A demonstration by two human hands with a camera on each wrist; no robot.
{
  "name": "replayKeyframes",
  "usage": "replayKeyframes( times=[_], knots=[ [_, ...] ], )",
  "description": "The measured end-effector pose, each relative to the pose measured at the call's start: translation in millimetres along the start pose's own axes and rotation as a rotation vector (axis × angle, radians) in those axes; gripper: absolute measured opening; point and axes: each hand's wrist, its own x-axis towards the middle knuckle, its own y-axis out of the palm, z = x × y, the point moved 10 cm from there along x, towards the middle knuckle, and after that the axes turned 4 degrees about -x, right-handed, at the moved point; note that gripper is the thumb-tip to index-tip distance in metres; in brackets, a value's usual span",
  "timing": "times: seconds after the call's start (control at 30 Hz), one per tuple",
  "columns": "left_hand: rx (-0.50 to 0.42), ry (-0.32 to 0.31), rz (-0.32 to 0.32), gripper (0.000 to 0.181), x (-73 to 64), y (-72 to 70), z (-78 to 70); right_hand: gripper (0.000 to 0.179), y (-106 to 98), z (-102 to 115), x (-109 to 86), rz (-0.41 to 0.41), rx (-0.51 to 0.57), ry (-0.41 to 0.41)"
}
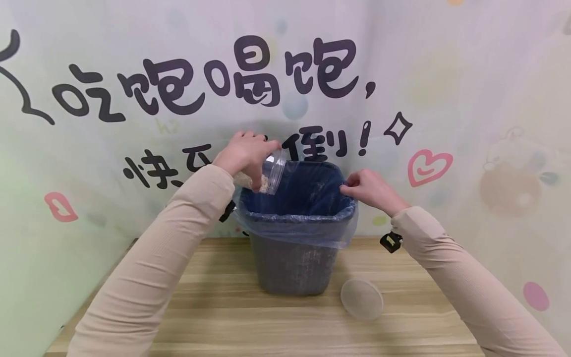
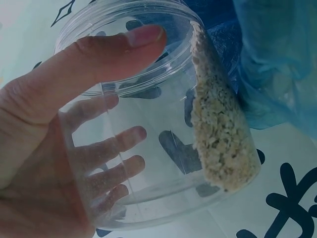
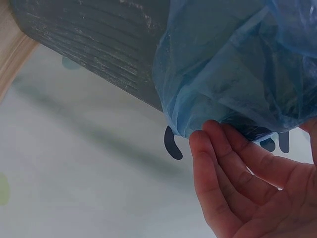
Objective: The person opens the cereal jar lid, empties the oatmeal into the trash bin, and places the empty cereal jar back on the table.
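Note:
My left hand (image 1: 245, 156) grips a clear plastic jar (image 1: 277, 171) tilted over the left rim of a grey trash bin (image 1: 294, 270). Pale, flaky grains (image 2: 223, 131) lie along the jar's lower side and reach up to its mouth in the left wrist view. A blue translucent trash bag (image 1: 303, 233) lines the bin and folds down over its rim. At the right rim, my right hand (image 1: 372, 189) pinches the bag's edge, with the fingers on the outside. The bottom of the bin's inside is hidden.
A round translucent lid (image 1: 362, 299) lies on the wood-grain table (image 1: 214, 317), to the right of the bin's base. Close behind the bin stands a pale wall covering (image 1: 446, 89) with black lettering and coloured shapes.

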Motion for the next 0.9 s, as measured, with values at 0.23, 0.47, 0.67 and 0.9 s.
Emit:
replayKeyframes(
  times=[0.23,0.47,0.67,0.9],
  knots=[
    [0.028,-0.005,0.004,0.101,0.2,-1.7,-2.8,0.026,-1.8,0.5,0.3,-0.010,-0.012,-0.009],
    [0.036,-0.015,0.017,0.100,-0.6,-1.0,-4.2,0.026,-2.1,1.7,-0.5,-0.012,-0.029,-0.010],
    [0.049,-0.028,0.034,0.100,-0.5,0.3,-6.4,0.025,-0.6,2.5,-0.6,0.002,-0.023,-0.012],
    [0.069,-0.041,0.036,0.100,0.7,0.3,-7.9,0.026,-0.6,1.3,-0.8,0.001,-0.010,-0.009]
  ],
)
